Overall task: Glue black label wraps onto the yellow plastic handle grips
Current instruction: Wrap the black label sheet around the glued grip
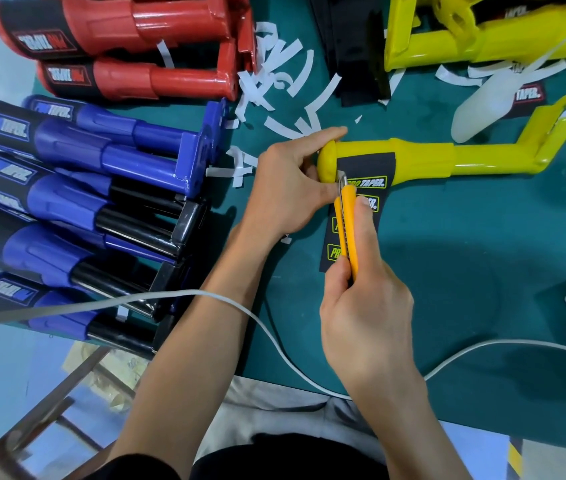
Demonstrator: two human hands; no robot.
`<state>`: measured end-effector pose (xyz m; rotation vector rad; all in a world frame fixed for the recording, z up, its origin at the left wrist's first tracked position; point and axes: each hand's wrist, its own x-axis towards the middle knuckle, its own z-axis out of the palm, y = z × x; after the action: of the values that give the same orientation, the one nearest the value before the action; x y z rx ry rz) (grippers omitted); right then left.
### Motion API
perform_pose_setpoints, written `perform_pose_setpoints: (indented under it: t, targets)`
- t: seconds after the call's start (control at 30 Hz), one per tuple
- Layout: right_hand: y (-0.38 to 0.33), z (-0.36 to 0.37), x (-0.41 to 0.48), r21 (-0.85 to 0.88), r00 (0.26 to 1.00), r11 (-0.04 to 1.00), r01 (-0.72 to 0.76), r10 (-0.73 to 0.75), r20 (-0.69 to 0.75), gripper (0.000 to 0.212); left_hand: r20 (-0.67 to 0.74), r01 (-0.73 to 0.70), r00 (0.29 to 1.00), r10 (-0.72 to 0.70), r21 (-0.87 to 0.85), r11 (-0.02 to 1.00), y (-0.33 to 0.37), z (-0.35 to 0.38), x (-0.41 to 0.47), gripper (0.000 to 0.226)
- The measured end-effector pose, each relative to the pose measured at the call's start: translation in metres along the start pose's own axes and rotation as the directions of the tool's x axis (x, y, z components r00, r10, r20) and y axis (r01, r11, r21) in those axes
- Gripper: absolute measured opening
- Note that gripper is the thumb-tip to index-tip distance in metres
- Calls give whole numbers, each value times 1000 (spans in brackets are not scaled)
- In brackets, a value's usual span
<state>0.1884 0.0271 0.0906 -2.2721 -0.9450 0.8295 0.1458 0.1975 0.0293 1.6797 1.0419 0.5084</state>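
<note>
Steadying the yellow handle grip [396,159] by its rounded end, the left hand [288,188] lets the right hand [364,306], fingers closed around the utility knife [348,223], work at the black label wrap [361,188] edge.

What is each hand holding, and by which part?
The left hand grips the yellow handle grip at its rounded end; the right hand grips the utility knife by its rear.
</note>
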Motion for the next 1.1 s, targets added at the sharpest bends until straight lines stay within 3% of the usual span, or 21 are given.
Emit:
perform_pose_setpoints:
  t: [0.17, 0.3, 0.43, 0.67, 0.77, 0.93, 1.0, 1.1]
  targets:
    - [9, 2, 0, 15, 998, 999, 37, -37, -42, 69, 1, 19, 1000, -19, -9, 1000, 3, 0, -1, 66]
    - [25, -5, -3, 89, 965, 986, 143, -118, -236, 61, 28, 40, 999, -38, -76, 996, 8, -1, -1, 66]
    - [51, -24, 4, 192, 922, 973, 129, -46, -385, 59, 37, 65, 997, -62, -84, 994, 8, -1, 0, 66]
    - [107, -73, 25, -67, 808, 994, -82, 27, -589, 44, 32, 53, 998, -50, -100, 994, 9, 1, -2, 58]
    - [121, -81, 23, -79, 782, 981, -178, 92, -616, 40, 32, 44, 999, -41, -97, 994, 9, 2, -2, 55]
    - [120, -79, 25, -151, 824, 932, -331, 207, -527, 56, 16, 41, 999, -39, -96, 995, 10, 4, -1, 53]
    - [113, -77, 26, -216, 845, 927, -306, 160, -511, 56, 12, 36, 999, -36, -86, 996, 11, 4, -1, 53]
    - [93, -78, 33, -265, 868, 957, -117, -31, -496, 53, 3, 14, 1000, -14, -38, 999, 12, 4, -3, 52]
